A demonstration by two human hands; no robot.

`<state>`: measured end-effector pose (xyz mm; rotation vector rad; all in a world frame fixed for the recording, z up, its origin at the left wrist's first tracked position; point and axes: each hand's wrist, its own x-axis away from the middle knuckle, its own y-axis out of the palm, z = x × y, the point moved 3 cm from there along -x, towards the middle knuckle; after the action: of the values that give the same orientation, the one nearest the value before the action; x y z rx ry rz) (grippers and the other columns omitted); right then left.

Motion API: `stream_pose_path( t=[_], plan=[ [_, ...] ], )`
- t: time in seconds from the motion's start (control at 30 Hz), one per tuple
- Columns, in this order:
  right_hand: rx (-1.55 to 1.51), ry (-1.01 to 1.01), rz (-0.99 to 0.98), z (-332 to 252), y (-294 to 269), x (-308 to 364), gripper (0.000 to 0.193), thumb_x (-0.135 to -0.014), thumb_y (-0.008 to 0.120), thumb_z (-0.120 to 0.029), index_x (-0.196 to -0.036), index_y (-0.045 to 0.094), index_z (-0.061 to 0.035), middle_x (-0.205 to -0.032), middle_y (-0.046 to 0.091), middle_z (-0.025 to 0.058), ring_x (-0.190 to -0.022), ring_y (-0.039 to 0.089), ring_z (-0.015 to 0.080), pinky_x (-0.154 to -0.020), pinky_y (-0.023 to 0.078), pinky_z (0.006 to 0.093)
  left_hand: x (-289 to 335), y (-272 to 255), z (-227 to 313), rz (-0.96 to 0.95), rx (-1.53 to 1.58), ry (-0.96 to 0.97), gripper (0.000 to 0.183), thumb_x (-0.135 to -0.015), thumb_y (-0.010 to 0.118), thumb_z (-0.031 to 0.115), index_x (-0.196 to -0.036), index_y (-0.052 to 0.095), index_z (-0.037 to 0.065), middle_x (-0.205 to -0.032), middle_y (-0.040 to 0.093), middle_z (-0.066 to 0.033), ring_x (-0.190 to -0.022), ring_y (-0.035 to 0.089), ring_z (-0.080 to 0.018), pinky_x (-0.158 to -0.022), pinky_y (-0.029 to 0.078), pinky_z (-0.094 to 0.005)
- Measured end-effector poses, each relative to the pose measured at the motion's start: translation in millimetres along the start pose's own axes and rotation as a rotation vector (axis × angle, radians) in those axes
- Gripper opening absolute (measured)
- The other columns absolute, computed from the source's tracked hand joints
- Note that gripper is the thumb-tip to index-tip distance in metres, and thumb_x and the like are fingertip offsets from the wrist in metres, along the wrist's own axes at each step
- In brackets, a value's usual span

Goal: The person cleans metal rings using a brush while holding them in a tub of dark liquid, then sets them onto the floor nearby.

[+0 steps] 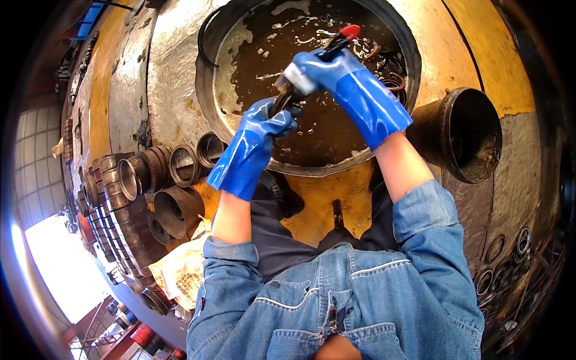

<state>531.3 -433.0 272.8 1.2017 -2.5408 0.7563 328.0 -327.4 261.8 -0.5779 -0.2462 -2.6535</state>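
- Right hand [327, 69] (blue glove): closed around brush [321, 63], over basin [396, 36] of brown liquid.
- Left hand [267, 120]: clasping a dark part [287, 99] at the bristles.
- Metal sleeves [150, 180]: stacked left.

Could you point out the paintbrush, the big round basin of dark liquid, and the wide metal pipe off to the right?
Paintbrush [298, 78], head view: on its metal band, held in the right hand [336, 75].
Basin [207, 90], head view: on its left rim.
Metal pipe [441, 120], head view: on its outer wall, left of the opening.
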Motion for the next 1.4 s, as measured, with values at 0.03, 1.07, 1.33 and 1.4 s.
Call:
stream_pose_path(
  t=[0.03,1.07,1.33,1.4],
  plan=[
    [-0.075,0.074,0.043,21.7,-5.0,-17.5,0.043,-0.086,0.069,-0.045,-0.094,0.076,-0.0024,-0.083,0.074,0.0090,-0.076,0.067,0.0196,-0.074,0.055,0.0341,-0.5,2.5,0.6,0.002,0.019,-0.007,0.043,-0.100,0.069,0.017,-0.138,0.061,-0.002,-0.118,0.075,-0.0127,-0.091,0.068,-0.0147,-0.082,0.054,-0.0279],
    [-0.217,-0.138,0.046,21.7,-32.1,0.0,0.039,-0.089,0.073,-0.042,-0.083,0.079,-0.0046,-0.074,0.072,0.0034,-0.066,0.065,0.0121,-0.065,0.051,0.0302,0.9,-1.6,-3.7,-0.057,0.152,-0.079,0.049,-0.096,0.073,0.021,-0.138,0.062,-0.002,-0.124,0.074,-0.0117,-0.100,0.070,-0.0160,-0.083,0.052,-0.0268],
    [-0.048,-0.092,-0.060,15.4,1.6,-9.2,0.040,-0.087,0.070,-0.045,-0.091,0.079,-0.0067,-0.080,0.072,0.0056,-0.073,0.063,0.0134,-0.071,0.052,0.0332,-9.2,-12.8,-14.6,-0.101,0.115,-0.035,0.049,-0.096,0.073,0.019,-0.138,0.062,-0.003,-0.119,0.076,-0.0116,-0.099,0.071,-0.0159,-0.083,0.052,-0.0267],
    [-0.054,-0.001,-0.007,17.8,-14.8,-9.7,0.038,-0.090,0.069,-0.044,-0.083,0.078,-0.0079,-0.077,0.071,0.0032,-0.070,0.062,0.0125,-0.069,0.051,0.0324,0.2,-14.3,-7.3,-0.080,0.111,-0.082,0.051,-0.094,0.074,0.017,-0.139,0.062,-0.004,-0.122,0.075,-0.0124,-0.099,0.071,-0.0163,-0.083,0.052,-0.0262]
  ],
)
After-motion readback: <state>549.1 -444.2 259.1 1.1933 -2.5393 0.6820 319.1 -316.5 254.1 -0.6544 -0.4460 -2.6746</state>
